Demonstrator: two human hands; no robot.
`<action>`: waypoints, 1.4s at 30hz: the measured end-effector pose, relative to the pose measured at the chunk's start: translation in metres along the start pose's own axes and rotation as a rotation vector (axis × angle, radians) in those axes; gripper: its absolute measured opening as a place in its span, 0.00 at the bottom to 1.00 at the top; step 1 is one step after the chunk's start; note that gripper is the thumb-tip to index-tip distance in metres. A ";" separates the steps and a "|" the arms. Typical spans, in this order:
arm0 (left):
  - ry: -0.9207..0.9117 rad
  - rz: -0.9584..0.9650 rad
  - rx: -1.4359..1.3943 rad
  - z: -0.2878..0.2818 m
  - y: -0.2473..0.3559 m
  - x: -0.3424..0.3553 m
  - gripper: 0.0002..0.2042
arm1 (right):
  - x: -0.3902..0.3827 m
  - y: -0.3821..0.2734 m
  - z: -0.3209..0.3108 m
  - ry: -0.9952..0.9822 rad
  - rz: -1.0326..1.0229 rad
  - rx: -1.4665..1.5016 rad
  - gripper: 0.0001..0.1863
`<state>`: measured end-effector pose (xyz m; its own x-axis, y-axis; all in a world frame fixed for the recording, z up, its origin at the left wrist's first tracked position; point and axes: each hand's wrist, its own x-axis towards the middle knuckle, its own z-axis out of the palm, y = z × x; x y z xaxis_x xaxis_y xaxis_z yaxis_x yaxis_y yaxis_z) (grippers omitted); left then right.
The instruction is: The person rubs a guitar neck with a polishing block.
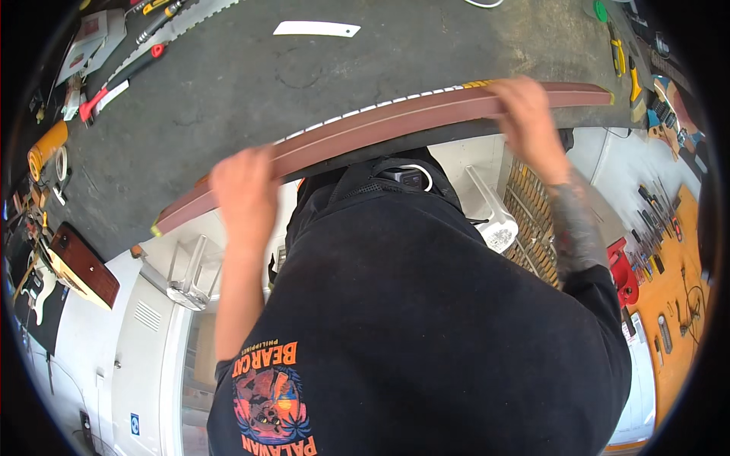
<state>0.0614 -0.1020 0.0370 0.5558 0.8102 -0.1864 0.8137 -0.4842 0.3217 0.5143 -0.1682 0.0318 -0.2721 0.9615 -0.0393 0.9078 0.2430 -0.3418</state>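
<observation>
From where I stand, the dark surface (190, 99) spreads from nine to three o'clock, with a white door (141, 327) at eight and an orange tool panel (680, 311) at four. The long reddish-brown bar (380, 129) runs along the near edge, nine to two; whether it rests there, I can't tell. The left hand (245, 186) at ten and right hand (525, 110) at two curl around it, both blurred. The step looks like two-handed handling; any next move would call for matched grips. At twelve lies a flat white strip (315, 29).
</observation>
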 end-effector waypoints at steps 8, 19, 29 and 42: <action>-0.065 -0.122 0.038 -0.024 -0.102 -0.063 0.27 | 0.050 -0.095 0.047 0.107 -0.094 0.160 0.23; 0.097 0.134 -0.088 -0.026 0.018 -0.038 0.24 | -0.048 -0.055 -0.068 0.062 0.050 -0.112 0.28; 0.120 0.121 0.014 -0.041 0.002 -0.129 0.26 | -0.107 -0.152 -0.013 0.225 0.117 0.015 0.26; 0.276 0.061 0.081 -0.027 0.022 -0.181 0.23 | -0.134 -0.156 0.013 0.303 0.026 0.034 0.25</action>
<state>-0.0259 -0.2499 0.1031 0.5456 0.8328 0.0937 0.7974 -0.5503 0.2478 0.4050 -0.3363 0.0776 -0.1364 0.9631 0.2320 0.9007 0.2181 -0.3757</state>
